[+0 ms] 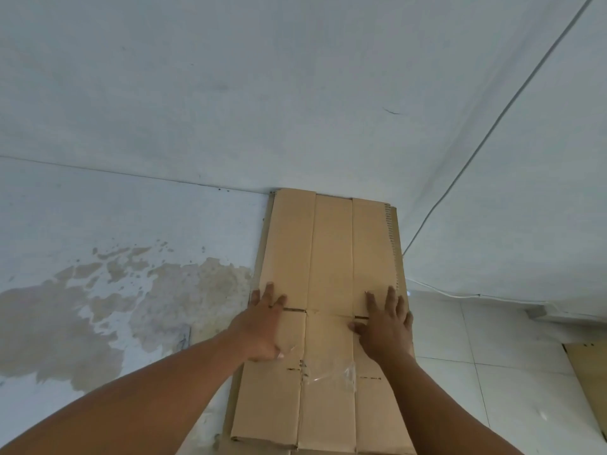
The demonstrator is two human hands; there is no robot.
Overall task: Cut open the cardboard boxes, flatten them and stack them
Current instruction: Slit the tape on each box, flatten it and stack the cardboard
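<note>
The fingers (270, 292) of the left hand (264, 326) lay straight and spread, flat on the cardboard and gripping nothing. The right hand (387, 328) did the same a little way across, palm down and holding nothing. Both pressed on the top flattened box (331, 257), near the crease that ran across its middle. That box lay on a stack (399, 238) of other flattened ones, whose edges showed along both sides. The stack sat on the floor (147, 224) with its far end up against the wall (295, 93). A scrap of clear tape (346, 376) clung near the close end, and another piece of cardboard (588, 372) lay well apart to the right. The sheet looked light, stiff between its creases but ready to fold along them. It would probably be best taken by its two long edges, one hand on each, since its smooth face could slide over the stack.
</note>
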